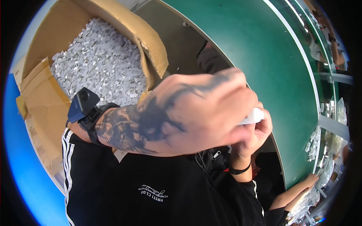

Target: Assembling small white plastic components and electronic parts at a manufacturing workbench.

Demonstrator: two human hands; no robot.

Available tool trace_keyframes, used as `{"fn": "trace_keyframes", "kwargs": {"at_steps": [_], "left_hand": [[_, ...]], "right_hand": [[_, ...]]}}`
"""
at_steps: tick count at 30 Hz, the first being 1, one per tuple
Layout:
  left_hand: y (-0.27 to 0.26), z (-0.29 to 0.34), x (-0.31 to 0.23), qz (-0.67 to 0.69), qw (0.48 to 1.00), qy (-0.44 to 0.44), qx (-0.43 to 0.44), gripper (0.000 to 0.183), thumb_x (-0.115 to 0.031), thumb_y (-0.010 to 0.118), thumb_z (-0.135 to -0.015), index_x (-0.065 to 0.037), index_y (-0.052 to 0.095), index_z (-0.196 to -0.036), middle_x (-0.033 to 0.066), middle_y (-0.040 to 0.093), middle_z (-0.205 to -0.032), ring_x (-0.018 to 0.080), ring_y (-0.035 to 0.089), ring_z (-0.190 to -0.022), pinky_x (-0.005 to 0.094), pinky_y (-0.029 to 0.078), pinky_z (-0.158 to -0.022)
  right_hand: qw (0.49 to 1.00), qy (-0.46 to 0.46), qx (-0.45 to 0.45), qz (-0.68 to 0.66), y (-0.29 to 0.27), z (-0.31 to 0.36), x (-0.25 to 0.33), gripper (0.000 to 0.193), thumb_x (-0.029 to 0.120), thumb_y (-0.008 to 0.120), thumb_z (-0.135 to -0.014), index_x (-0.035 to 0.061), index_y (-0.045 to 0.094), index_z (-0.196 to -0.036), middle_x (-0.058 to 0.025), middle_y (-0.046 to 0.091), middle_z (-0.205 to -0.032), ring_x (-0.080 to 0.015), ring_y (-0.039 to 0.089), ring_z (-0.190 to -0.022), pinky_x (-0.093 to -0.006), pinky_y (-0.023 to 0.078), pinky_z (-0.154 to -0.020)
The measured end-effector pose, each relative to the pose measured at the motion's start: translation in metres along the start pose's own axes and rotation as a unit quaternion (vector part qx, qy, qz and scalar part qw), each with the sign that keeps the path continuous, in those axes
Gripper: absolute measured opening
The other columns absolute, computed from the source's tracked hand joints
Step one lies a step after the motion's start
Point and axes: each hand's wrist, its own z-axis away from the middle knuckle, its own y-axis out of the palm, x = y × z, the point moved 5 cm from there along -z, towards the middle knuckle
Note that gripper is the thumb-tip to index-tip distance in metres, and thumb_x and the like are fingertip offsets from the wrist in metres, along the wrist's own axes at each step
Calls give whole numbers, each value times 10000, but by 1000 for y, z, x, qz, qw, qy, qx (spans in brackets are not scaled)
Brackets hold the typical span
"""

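My tattooed left hand (pixel 203 109) reaches across the middle, its fingers curled down around one end of a small white plastic piece (pixel 253 116). Partly behind it, my right hand (pixel 264 126) pinches the same piece between thumb and fingers. Some of the left fingertips are hidden by the back of that hand, and a little blurred. To the left, a large open cardboard box (pixel 154 56) holds a heap of small white pieces (pixel 100 60) with bits of metal among them. What kind of part the held piece is cannot be made out.
A green table (pixel 275 56) with a pale rim curves along the right. Beyond it run a conveyor-like strip with loose white pieces (pixel 313 145) and clear plastic bags (pixel 341 113). Another person's arms (pixel 298 192) rest at the lower right. A blue surface (pixel 19 150) lies far left.
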Motion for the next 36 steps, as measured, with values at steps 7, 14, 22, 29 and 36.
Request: {"fn": "trace_keyframes", "kwargs": {"at_steps": [7,14,22,29,36], "left_hand": [[19,11,13,175,982,-66,-33,341,-92,841,-648,-22,682,-941,77,637,-855,145,619,-668,239,497,-554],[22,12,12,204,976,-80,-9,314,-5,800,-666,-59,711,-963,68,641,-867,150,638,-699,242,514,-579],[18,15,13,253,964,-73,38,264,-26,794,-705,-17,700,-951,77,647,-894,168,660,-747,249,526,-619],[15,10,17,226,973,11,43,173,1,749,-738,-3,690,-900,87,618,-953,169,646,-749,252,517,-642],[-23,11,21,200,980,-1,15,229,-109,816,-698,-30,696,-877,84,639,-911,193,637,-737,275,515,-629]], "right_hand": [[971,154,-38,-177,17,21,-3,143,81,653,-851,31,560,-947,-100,580,-863,-149,577,-748,-262,470,-667],[976,137,-14,-168,24,16,2,134,74,644,-846,36,517,-869,-54,522,-819,-125,491,-697,-263,413,-638],[974,107,53,-190,27,14,6,132,72,527,-902,51,401,-937,-92,482,-877,-149,477,-724,-263,417,-643],[974,169,36,-149,33,15,6,319,249,626,-850,84,363,-920,-64,444,-902,-142,499,-733,-277,432,-656],[977,171,27,-121,33,-4,16,234,160,612,-884,50,414,-943,-72,481,-854,-108,487,-700,-220,413,-539]]}}
